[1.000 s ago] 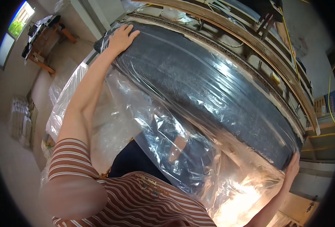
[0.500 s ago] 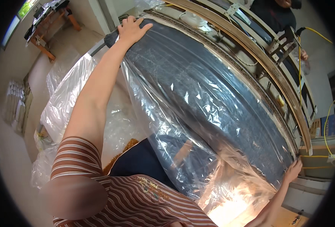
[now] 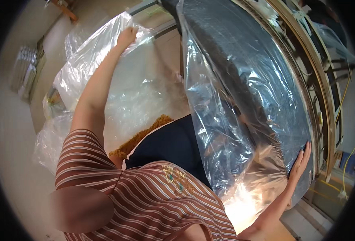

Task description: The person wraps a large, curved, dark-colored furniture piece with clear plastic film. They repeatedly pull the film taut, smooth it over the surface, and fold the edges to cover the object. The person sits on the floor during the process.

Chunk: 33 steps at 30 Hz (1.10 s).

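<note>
My left hand (image 3: 127, 37) is closed on the edge of a loose clear plastic sheet (image 3: 87, 52) draped over a metal bar (image 3: 163, 27) on the left. On the right, my right hand (image 3: 300, 161) lies with its fingers stretched out on a large dark sheet (image 3: 229, 30), near its right end. That dark surface is curved and lies under shiny clear film (image 3: 209, 108), which hangs in folds toward my lap. A bright light glares through the film near my right forearm.
A long wooden rail (image 3: 306, 48) with metal parts runs along the far right side. Yellow cords (image 3: 344, 102) hang beyond it. Another person (image 3: 330, 20) in dark clothing is partly visible at top right. Wrapped bundles (image 3: 25, 70) lie at the left.
My left hand has left the dark sheet's far left corner and moved onto the clear plastic. My right hand now lies flat on the sheet's right end. The view has shifted left.
</note>
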{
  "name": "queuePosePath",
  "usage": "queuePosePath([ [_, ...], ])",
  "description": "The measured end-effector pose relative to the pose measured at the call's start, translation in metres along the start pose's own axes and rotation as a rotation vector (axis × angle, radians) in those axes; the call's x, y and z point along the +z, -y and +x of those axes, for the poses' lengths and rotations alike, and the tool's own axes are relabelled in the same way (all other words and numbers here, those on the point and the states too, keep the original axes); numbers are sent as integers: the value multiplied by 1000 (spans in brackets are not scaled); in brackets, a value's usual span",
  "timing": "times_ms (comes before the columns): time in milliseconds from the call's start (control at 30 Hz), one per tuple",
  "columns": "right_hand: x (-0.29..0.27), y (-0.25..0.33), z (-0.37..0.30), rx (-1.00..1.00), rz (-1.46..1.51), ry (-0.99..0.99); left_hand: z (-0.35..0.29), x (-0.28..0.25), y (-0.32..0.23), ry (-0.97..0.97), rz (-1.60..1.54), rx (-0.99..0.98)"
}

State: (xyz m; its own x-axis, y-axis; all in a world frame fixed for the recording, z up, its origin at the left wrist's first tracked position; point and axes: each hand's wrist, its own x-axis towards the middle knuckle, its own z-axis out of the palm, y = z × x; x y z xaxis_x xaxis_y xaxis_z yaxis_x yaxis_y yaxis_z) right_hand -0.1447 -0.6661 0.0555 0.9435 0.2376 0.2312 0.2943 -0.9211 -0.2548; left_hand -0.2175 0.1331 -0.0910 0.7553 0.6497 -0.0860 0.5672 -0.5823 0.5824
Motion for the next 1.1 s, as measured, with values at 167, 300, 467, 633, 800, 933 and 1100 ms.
queuePosePath([
  [167,8,-15,7,3,-19,0,-81,49,33,-455,196,-154],
  [300,9,-27,11,-52,-40,-5,-75,35,55,-326,143,-124],
  [467,16,-33,19,-83,-50,-11,-92,5,107,-273,-159,-202],
  [633,7,-53,24,-27,-11,-78,-119,-3,108,-414,-1192,-273],
  [800,9,93,63,-241,150,-253,-134,-4,176,-396,-1698,-307],
  [933,21,236,55,-376,378,-134,-201,-15,9,-238,-1434,-382],
  [1100,84,387,16,-282,988,575,-303,-27,-118,633,-983,138],
])
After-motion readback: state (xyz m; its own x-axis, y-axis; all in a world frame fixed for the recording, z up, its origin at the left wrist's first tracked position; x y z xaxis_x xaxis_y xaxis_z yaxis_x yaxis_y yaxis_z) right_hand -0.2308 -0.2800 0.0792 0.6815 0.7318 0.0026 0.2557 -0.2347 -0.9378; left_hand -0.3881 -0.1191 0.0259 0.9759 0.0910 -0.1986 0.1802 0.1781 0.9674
